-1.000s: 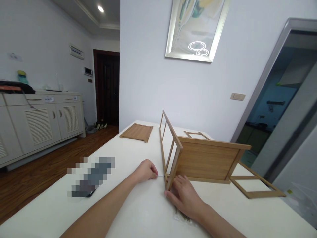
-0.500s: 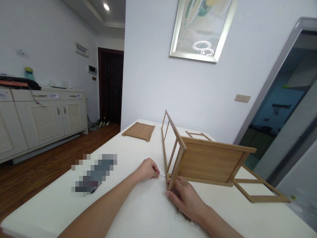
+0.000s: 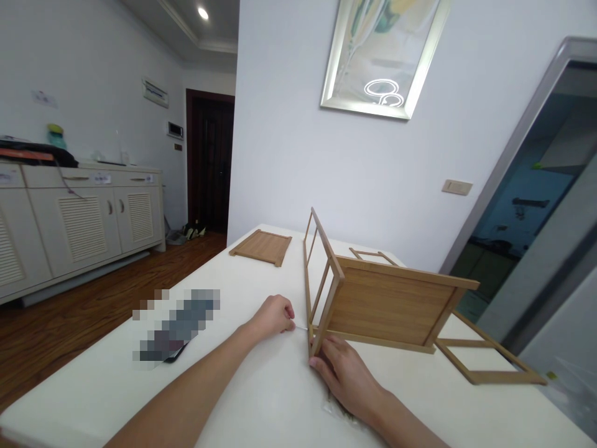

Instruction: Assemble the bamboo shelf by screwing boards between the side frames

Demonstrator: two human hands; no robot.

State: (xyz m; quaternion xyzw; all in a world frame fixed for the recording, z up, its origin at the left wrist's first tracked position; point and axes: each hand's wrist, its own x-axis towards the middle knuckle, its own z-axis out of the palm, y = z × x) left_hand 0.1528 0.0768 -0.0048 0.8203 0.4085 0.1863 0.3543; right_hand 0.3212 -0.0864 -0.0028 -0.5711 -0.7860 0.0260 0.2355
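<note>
This is a home — shoes (image 3: 193,231) lie by a dark door (image 3: 211,162) on the wood floor (image 3: 93,311), a framed picture (image 3: 386,59) and a wall switch (image 3: 457,187) hang on the pale wall (image 3: 280,155), and a white cabinet (image 3: 87,227) bears a bottle (image 3: 56,138) and odds and ends — all ordinary household things.

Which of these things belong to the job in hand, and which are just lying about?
Probably part of the job:
thin rod in the left hand
wooden frame in the right hand
upright panel against that frame
flat board, likely

Apparently just lying about:
blurred-out item
bottle on the white cabinet
wall picture
</note>
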